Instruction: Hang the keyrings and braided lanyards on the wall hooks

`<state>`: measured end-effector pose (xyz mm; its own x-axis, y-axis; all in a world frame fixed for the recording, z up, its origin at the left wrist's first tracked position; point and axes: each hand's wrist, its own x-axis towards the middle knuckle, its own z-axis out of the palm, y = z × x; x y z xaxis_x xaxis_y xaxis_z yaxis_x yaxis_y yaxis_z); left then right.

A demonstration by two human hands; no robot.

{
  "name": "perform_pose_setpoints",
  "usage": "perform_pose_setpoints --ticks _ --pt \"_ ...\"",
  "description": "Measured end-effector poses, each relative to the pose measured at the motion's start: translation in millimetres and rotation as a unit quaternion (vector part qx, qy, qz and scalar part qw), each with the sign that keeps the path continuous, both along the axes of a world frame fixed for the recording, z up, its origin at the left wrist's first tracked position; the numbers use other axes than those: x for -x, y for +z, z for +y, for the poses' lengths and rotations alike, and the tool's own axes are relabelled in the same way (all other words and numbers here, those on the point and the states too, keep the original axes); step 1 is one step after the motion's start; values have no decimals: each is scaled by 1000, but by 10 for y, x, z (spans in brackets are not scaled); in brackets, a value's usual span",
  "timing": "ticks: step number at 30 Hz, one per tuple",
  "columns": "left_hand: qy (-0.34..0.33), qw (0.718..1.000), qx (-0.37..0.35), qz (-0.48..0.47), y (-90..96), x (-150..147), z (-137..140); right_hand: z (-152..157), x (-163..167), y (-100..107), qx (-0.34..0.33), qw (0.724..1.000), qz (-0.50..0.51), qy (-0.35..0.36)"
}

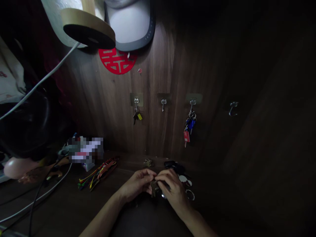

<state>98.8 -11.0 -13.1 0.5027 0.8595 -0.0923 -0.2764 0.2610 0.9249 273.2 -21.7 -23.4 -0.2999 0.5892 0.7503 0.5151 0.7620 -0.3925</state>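
Between my two hands hangs a dark bunch of keys. The fingers of my left hand pinch it near the top, and those of my right hand meet them there from the other side. Just beyond lies another small bunch of keys on the dark shelf. Past my right hand are a black object of unclear kind, pale round discs and a metal ring. Something shiny sits below my right fingers, mostly hidden.
Metal hooks are fixed to the wooden back panel; keys with a yellow tag and keys with blue and red tags hang there. Coloured cords, a white cable and a pink balloon-like object lie left. A round lamp-like base juts overhead.
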Motion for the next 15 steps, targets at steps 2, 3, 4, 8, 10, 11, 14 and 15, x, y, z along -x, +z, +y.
perform_pose_setpoints --ticks 2,3,4,8,10,11,14,15 --pt "24 999 -24 19 17 -8 -3 15 3 -11 5 1000 23 -9" --pt "38 998 -40 34 30 -12 -7 20 5 -12 9 999 37 -16" --pt "52 996 -56 50 44 -14 -10 23 7 -10 19 998 49 -23" --pt "90 985 -112 95 89 -15 -27 18 10 2 77 993 82 -48" --pt "97 982 -134 97 91 -16 -33 13 9 4 97 989 89 -65" --pt "95 980 -145 94 88 -18 -35 11 9 5 103 988 89 -74" --pt "78 979 -170 86 70 -27 -41 1 11 13 112 986 84 -86" --pt "71 979 -172 83 65 -31 -43 -3 12 17 113 986 84 -84"
